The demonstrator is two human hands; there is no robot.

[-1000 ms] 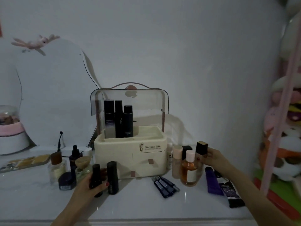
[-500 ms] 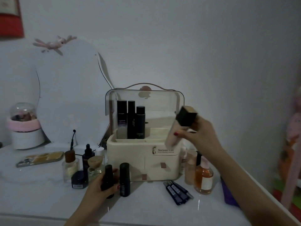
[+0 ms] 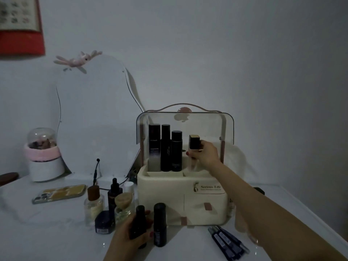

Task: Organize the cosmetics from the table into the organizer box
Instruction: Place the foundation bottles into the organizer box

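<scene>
The cream organizer box (image 3: 165, 196) stands mid-table with its clear lid raised. Three tall dark bottles (image 3: 165, 147) stand in its back left compartment. My right hand (image 3: 205, 153) grips a beige foundation bottle with a black-and-gold cap (image 3: 194, 143), holding it upright in the right top compartment beside them. My left hand (image 3: 133, 234) holds a small black bottle (image 3: 140, 221) standing on the table in front of the box. A second black bottle (image 3: 160, 225) stands just right of it.
Perfume bottles, a dropper bottle and a dark jar (image 3: 104, 222) cluster left of the box. A palette (image 3: 60, 193) lies further left. Dark tubes (image 3: 227, 242) lie at the front right, and bottles behind my right forearm are mostly hidden. A mirror (image 3: 90, 117) leans on the wall.
My right hand lifted the foundation bottle from the right of the box, carried it over the rim and set it upright in the top compartment. My left hand stayed on the small black bottle.
</scene>
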